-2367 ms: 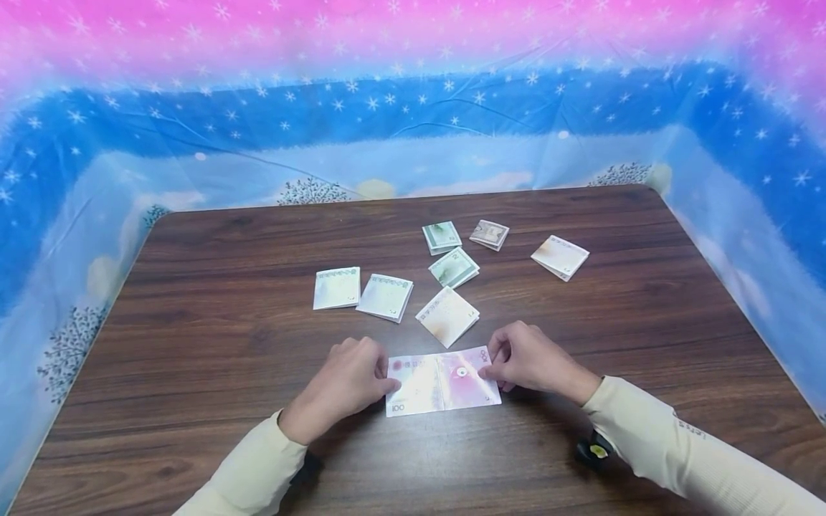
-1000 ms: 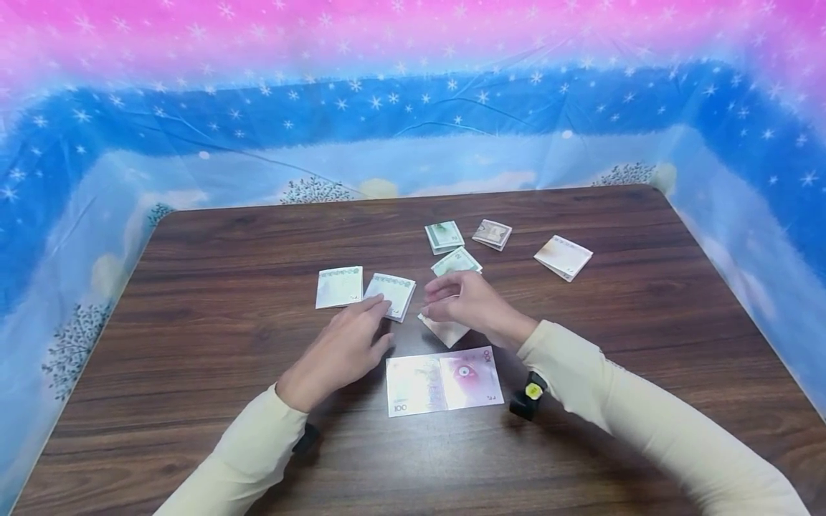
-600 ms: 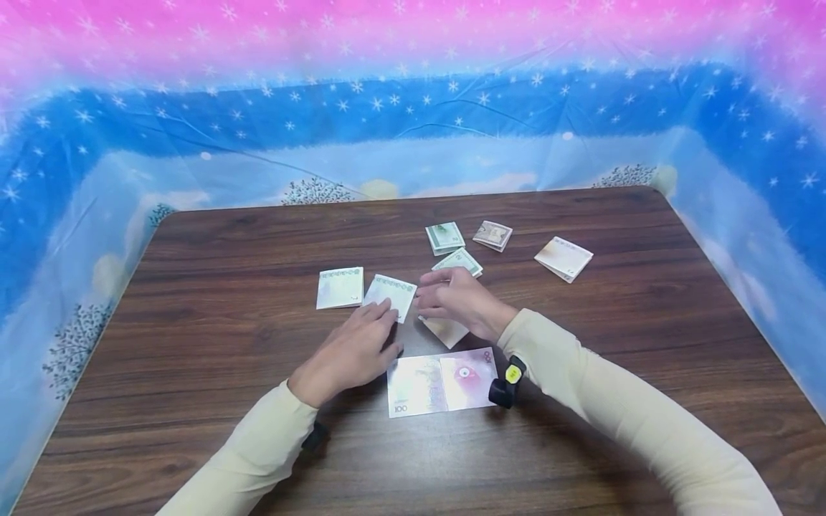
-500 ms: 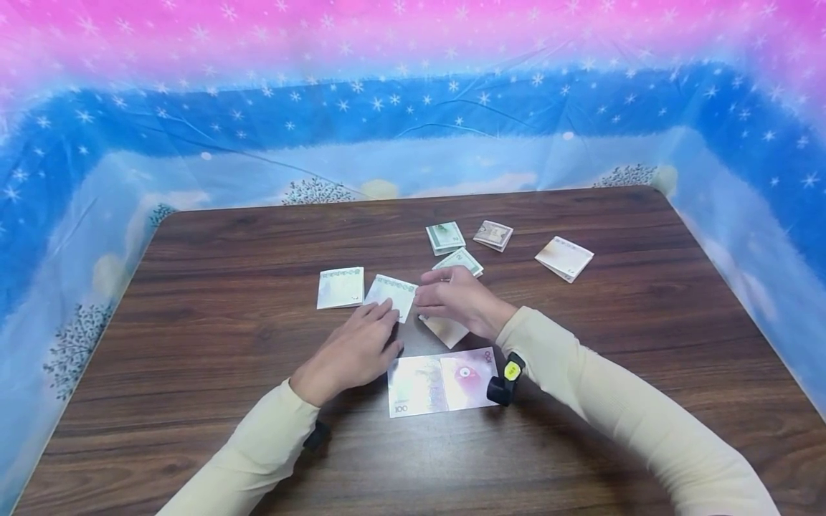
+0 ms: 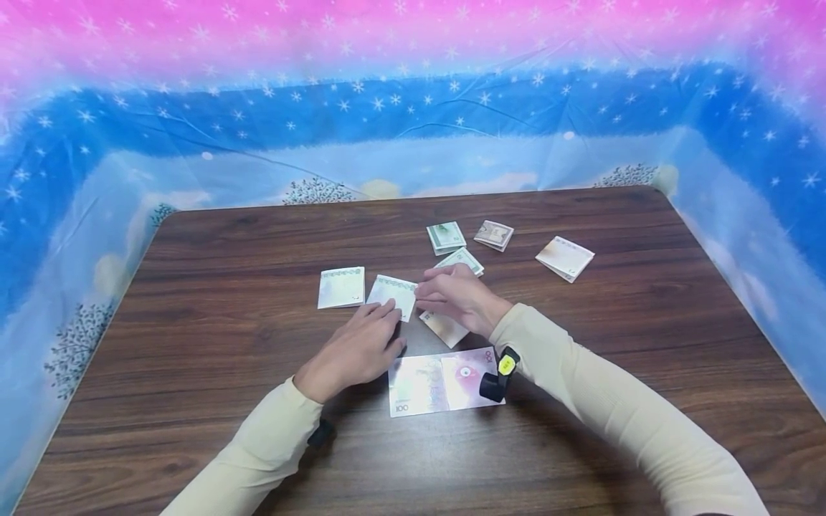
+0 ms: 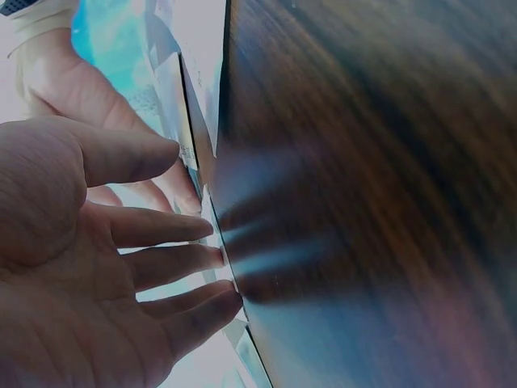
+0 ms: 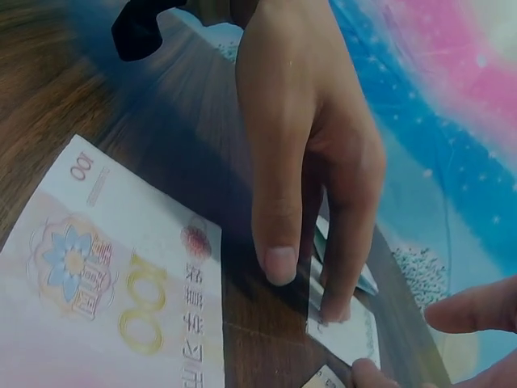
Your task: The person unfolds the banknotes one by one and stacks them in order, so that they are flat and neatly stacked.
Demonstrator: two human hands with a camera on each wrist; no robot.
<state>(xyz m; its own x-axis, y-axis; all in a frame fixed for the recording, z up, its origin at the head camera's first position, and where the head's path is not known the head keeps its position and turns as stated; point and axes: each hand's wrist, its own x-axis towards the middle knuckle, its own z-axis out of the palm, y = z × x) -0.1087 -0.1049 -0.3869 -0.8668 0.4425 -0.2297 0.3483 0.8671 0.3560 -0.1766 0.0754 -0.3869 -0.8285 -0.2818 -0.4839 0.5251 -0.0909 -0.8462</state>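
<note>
My left hand (image 5: 355,347) rests on a folded banknote (image 5: 390,288) with pale green print, its fingers fairly straight and the tips pressing the near side. The right hand's (image 5: 467,297) fingertips meet the same banknote's right edge; I cannot tell whether they pinch it. In the right wrist view, a fingertip of that hand touches the edge while another digit stands apart. Just in front lies an unfolded pink 100 banknote (image 5: 416,387), partly covered by the right wrist's camera. Another folded banknote (image 5: 445,331) lies beneath the right hand, partly hidden.
One folded banknote (image 5: 341,288) lies left of the hands. Behind them are two green folded banknotes (image 5: 445,236), a brown one (image 5: 494,235) and, farther right, a pale one (image 5: 565,258). A printed cloth (image 5: 335,165) surrounds the brown wooden table (image 5: 213,287).
Both hands have let go of the flat 100 banknote and moved to the folded green-printed one. Over the last half second they stay there, with only slight finger shifts.
</note>
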